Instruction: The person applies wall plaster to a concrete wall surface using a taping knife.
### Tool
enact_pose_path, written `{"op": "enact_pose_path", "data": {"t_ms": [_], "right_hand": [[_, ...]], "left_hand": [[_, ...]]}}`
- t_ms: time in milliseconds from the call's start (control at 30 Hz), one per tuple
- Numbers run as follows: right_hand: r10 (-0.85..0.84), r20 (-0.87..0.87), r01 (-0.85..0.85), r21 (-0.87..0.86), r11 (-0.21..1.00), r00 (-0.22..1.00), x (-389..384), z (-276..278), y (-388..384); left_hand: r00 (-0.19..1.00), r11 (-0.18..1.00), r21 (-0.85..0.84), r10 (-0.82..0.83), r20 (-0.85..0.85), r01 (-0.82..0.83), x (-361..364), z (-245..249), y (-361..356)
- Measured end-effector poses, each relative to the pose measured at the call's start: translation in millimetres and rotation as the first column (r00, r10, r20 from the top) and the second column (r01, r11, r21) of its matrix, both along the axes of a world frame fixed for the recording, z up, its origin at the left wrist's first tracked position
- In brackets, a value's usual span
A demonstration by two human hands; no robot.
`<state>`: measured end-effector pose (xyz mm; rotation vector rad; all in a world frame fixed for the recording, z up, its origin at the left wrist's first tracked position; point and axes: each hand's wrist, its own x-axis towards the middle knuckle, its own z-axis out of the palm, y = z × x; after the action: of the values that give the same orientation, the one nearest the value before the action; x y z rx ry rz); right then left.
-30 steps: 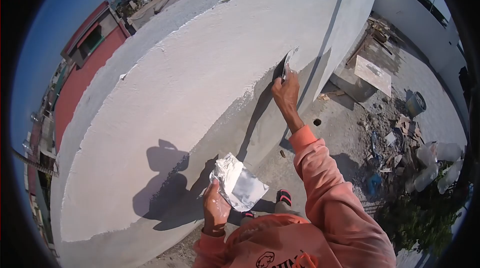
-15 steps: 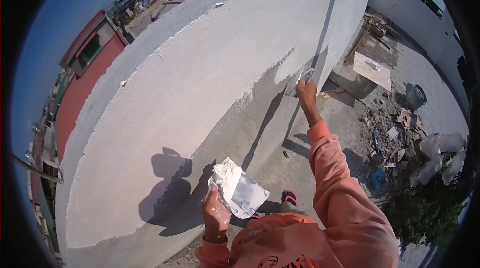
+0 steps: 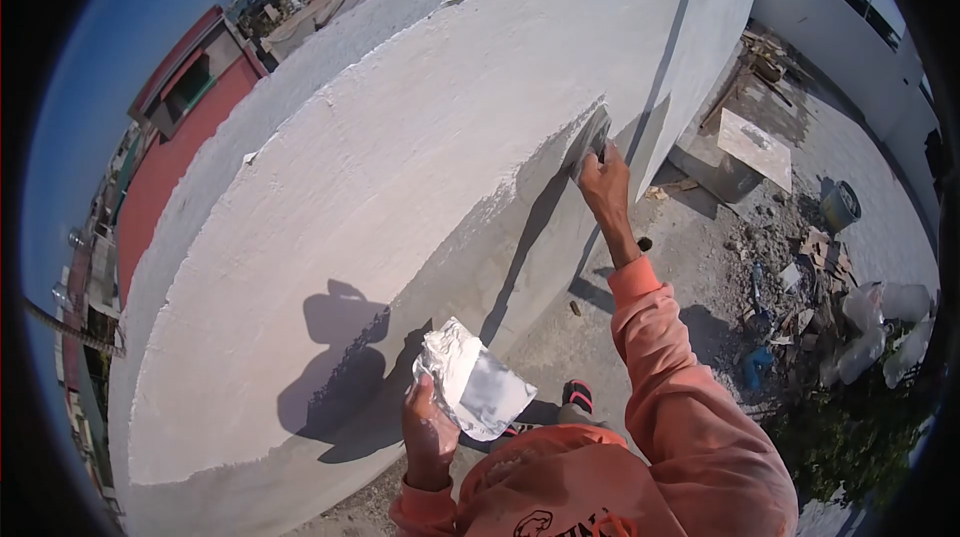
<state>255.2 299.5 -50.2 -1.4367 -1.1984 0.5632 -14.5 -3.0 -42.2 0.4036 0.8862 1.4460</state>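
Observation:
My right hand [image 3: 607,187] is closed on a putty knife [image 3: 591,144], its wide blade laid against the wall [image 3: 380,177]. The blade sits at the border between white coating and a bare grey strip [image 3: 470,272]. Lower down, my left hand [image 3: 430,429] grips a shiny metal plate [image 3: 498,392] by its left side. A thick mound of white putty [image 3: 450,361] covers the left part of that plate. Some white smears show on the left hand. The putty knife's handle is mostly hidden in my fingers.
Right of the wall, a white-smeared board [image 3: 755,149] lies on a block [image 3: 712,169]. Beyond it stands a bucket [image 3: 840,207]. Rubble [image 3: 770,267] and plastic bags [image 3: 885,312] lie on the floor, with a leafy plant [image 3: 850,427] nearby. My sandalled foot [image 3: 577,395] is below.
My right hand has moved the putty knife up and a little left along the wall, and white coating now covers a patch that was grey. My left hand is nearly still.

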Motion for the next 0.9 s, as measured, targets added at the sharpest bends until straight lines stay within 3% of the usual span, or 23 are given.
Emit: {"op": "enact_pose_path", "data": {"t_ms": [233,267,433,500,600,667,700,767,833,900], "right_hand": [[-0.191,0.313,0.033,0.448,0.893,0.93,-49.4,-1.0,-30.8],[-0.122,0.328,-0.016,0.387,0.922,0.937,-55.5,-3.7,-35.9],[-0.143,0.416,-0.07,0.456,0.887,0.898,-94.6,1.1,-73.1],[-0.076,0.432,-0.13,0.427,0.895,0.899,-102.0,1.2,-87.1],[0.005,0.387,-0.206,0.479,0.853,0.922,-92.7,6.9,-106.6],[0.004,0.235,-0.102,0.407,0.908,0.972,-68.6,7.8,-102.3],[0.0,0.159,-0.059,0.363,0.93,0.987,-51.4,7.9,-97.2],[-0.077,-0.11,0.086,0.077,0.993,0.991,-15.2,5.9,-62.6],[-0.154,-0.212,0.151,-0.033,0.988,0.965,24.6,-7.9,-23.2],[-0.157,-0.201,0.145,-0.073,0.987,0.967,41.0,3.8,-7.3]], "left_hand": [[0.999,1.0,-0.015,0.027,-0.021,-0.028,2.0,9.5,-0.7],[0.999,1.0,-0.011,0.029,-0.024,-0.029,1.8,10.4,-1.1],[0.998,0.999,-0.003,0.044,-0.041,-0.044,7.8,20.1,1.1],[0.998,0.999,0.009,0.04,-0.051,-0.039,9.9,22.1,1.9],[0.991,0.998,0.033,0.056,-0.121,-0.052,10.3,21.4,3.3],[0.982,0.996,0.047,0.084,-0.169,-0.077,8.0,17.4,2.2],[0.987,0.996,0.034,0.084,-0.137,-0.08,8.9,20.4,3.1],[0.993,0.996,0.002,0.093,-0.069,-0.093,12.4,27.7,-1.0],[0.99,0.994,0.019,0.106,-0.089,-0.104,14.1,27.1,-3.1],[0.989,0.992,0.035,0.123,-0.085,-0.12,15.0,28.9,1.1]]}}
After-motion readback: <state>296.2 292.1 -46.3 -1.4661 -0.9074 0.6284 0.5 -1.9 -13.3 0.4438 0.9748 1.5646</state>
